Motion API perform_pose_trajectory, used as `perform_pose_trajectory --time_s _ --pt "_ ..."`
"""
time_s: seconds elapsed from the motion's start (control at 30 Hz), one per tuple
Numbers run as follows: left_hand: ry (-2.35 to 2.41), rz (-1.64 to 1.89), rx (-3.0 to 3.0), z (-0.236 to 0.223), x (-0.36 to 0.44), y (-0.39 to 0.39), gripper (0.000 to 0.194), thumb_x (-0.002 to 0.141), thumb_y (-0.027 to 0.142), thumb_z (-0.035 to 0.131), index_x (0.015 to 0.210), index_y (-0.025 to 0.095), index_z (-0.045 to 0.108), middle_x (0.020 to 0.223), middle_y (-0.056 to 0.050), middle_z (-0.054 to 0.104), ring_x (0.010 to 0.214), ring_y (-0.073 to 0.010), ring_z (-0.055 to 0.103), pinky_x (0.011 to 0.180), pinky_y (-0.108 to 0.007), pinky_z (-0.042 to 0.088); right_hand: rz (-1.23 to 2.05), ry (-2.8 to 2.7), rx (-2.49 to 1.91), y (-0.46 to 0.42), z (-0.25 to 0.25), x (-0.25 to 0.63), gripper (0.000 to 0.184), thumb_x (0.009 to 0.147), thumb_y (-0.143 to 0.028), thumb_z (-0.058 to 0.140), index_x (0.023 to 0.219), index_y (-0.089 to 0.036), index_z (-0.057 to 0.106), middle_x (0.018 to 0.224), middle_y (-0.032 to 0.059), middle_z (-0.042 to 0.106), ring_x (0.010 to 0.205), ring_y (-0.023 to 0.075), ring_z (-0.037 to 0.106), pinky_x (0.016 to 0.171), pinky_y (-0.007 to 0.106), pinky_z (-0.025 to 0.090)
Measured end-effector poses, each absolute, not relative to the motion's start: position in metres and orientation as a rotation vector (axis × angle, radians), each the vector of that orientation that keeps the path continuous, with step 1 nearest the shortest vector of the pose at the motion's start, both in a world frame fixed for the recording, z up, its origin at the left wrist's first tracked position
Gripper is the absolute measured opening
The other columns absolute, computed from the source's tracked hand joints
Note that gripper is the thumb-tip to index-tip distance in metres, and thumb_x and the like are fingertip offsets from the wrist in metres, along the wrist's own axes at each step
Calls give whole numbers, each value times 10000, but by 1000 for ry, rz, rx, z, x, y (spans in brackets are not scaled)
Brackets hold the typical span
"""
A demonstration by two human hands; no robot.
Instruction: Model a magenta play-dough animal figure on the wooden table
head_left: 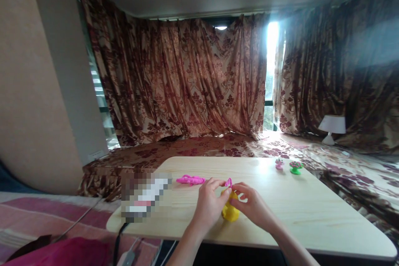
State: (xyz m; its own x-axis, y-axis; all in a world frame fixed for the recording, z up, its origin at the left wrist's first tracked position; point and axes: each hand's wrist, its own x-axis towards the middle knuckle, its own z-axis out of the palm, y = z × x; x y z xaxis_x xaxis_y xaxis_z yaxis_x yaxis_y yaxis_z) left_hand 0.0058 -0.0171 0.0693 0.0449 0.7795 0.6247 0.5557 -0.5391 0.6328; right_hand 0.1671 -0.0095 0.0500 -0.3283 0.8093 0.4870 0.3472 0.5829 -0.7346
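Observation:
Both my hands meet over the near middle of a pale wooden table point(311, 208). My left hand point(208, 204) and my right hand point(253, 205) are closed around a yellow lump of modelling clay point(230, 213) that rests on the table. Their fingertips pinch a small pink clay piece point(228, 182) on top of the lump. A longer pink clay strip point(190, 180) lies on the table just left of my left hand.
A small pink clay figure point(279, 164) and a green one point(296, 167) stand at the table's far right. A blurred-out patch point(145, 195) covers the table's left end. Patterned curtains point(187, 79) hang behind; a white lamp point(332, 128) sits on the right.

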Motion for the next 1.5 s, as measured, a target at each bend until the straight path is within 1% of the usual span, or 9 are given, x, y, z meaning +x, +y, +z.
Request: perform_pose_trajectory --time_s 0.2,0.37,0.53,0.6,0.77,0.87,1.17,1.33,1.5 --pt "1373 1501 2130 80 6 -5 151 796 245 532 749 207 670 792 -26 678 814 -183 611 792 -294 448 552 -1934 -941 -7 50 166 249 756 -175 610 996 -228 655 920 21 614 837 168 586 687 258 465" --pt "1375 1462 2163 88 3 -2 160 792 258 534 729 202 670 775 -30 681 805 -189 613 778 -290 445 448 -1952 -933 -12 54 166 182 761 -171 606 920 -232 668 880 15 611 841 178 587 766 287 454" --pt "1383 1428 2175 89 2 -4 165 792 264 530 714 201 661 773 -33 682 803 -194 613 777 -289 443 325 -1898 -953 -13 56 167 249 794 -224 594 1041 -229 625 975 42 611 931 200 574 833 310 441" --pt "1383 1412 2180 89 1 -5 170 793 263 524 716 200 661 780 -34 686 805 -195 614 771 -287 444 267 -1851 -983 -11 57 165 192 804 -245 589 989 -214 630 967 53 605 918 205 570 821 317 440" --pt "1389 1386 2198 90 1 -7 164 777 239 523 721 199 672 765 -36 689 791 -196 613 763 -289 443 153 -1794 -1040 -4 58 156 81 792 -263 609 841 -210 647 853 47 606 836 216 566 775 339 434" --pt "1393 1383 2203 91 1 -6 162 771 235 526 724 193 675 764 -40 688 796 -199 612 768 -295 443 114 -1788 -1046 -3 60 152 72 808 -234 582 805 -216 652 821 42 608 816 210 566 751 329 435" --pt "1393 1368 2195 88 2 -1 154 770 244 537 746 196 682 789 -42 699 809 -204 619 780 -299 449 83 -1802 -1009 -2 59 148 150 827 -197 540 780 -233 678 807 37 629 791 195 569 732 315 449" --pt "1395 1356 2182 89 1 1 161 768 260 539 742 199 686 776 -38 698 799 -201 622 777 -295 452 88 -1798 -1007 -2 59 152 91 801 -238 590 823 -240 678 828 38 634 799 205 578 742 331 457" --pt "1379 1341 2174 90 -1 1 176 774 278 533 745 201 689 772 -34 701 781 -196 625 766 -289 455 95 -1787 -1017 -3 61 156 98 793 -266 611 861 -232 673 846 43 634 816 212 581 748 332 457"
